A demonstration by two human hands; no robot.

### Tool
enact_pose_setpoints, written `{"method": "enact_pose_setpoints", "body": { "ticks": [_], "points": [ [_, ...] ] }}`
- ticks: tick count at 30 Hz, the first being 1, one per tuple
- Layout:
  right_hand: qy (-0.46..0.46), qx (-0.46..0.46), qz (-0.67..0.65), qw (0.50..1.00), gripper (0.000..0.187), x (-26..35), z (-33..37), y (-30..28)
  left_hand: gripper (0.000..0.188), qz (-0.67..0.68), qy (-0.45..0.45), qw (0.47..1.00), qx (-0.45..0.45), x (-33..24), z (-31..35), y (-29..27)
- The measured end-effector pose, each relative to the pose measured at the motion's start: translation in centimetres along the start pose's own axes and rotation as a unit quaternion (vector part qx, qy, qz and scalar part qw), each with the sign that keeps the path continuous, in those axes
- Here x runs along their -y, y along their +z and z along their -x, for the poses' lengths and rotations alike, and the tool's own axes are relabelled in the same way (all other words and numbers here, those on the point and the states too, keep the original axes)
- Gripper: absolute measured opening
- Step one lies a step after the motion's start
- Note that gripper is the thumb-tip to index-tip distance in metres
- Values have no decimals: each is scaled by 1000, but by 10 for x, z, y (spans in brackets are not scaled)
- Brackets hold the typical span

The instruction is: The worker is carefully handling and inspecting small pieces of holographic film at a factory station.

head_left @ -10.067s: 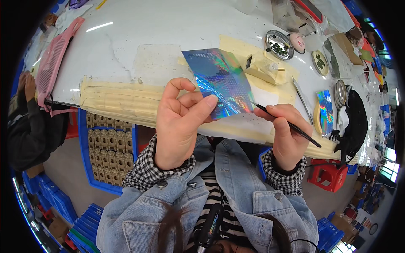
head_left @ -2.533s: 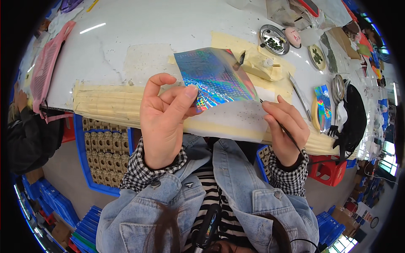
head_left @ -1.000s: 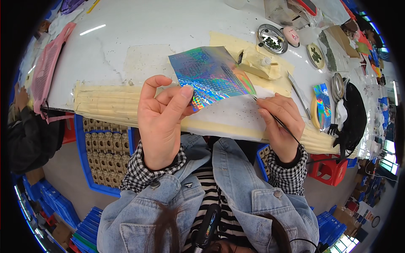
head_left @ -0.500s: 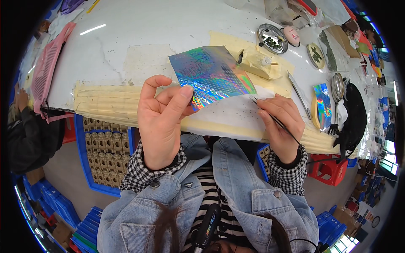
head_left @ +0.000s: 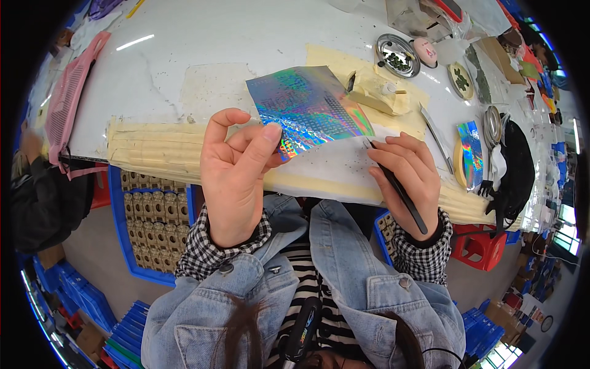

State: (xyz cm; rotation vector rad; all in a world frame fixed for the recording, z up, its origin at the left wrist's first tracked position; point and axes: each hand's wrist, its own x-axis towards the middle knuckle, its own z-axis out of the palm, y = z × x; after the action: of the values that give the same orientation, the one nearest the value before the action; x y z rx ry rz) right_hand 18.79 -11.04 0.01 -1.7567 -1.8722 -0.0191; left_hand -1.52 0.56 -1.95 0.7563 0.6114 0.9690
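At the far left, a co-worker's hand [head_left: 29, 146] is blurred beside a pink mesh basket [head_left: 75, 92], where half a second ago it showed more sharply. Beige tape strips [head_left: 160, 144] line the near edge of the bench [head_left: 153, 77], and below them a blue crate [head_left: 126, 237] holds rows of brassy blocks [head_left: 155, 227].

The left hand [head_left: 236, 178] pinches the near left corner of a holographic sheet [head_left: 307, 101] between thumb and bent fingers, its index finger curled up clear of it. The sheet is held tilted above the bench, further left than ten seconds ago; since the last frame, hand and sheet have barely moved.

Under and beyond its near edge lies white paper [head_left: 359, 163] with dark specks. The right hand [head_left: 409, 178] is closed around black tweezers [head_left: 402, 194]; they have swung steeper since the last frame, the rear end now lower. The tips are just beside the sheet's right corner; I cannot tell whether they touch.

Beyond stands a tape-wrapped block [head_left: 380, 97]. Further right are a round metal dish [head_left: 393, 43] with dark green pieces and a silver blade [head_left: 436, 136].
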Motion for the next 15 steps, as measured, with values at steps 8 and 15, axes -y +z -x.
{"method": "enact_pose_setpoints", "body": {
  "ticks": [8, 15],
  "points": [
    [-21, 46, -1, 999, 25, 3, -8, -3, 28, 2, -2, 1000, -6, 0, 1, -1],
    [-19, 87, -22, 996, 20, 4, -14, -6, 30, 11, -1, 1000, -9, -1, 1, 0]
  ]
}}
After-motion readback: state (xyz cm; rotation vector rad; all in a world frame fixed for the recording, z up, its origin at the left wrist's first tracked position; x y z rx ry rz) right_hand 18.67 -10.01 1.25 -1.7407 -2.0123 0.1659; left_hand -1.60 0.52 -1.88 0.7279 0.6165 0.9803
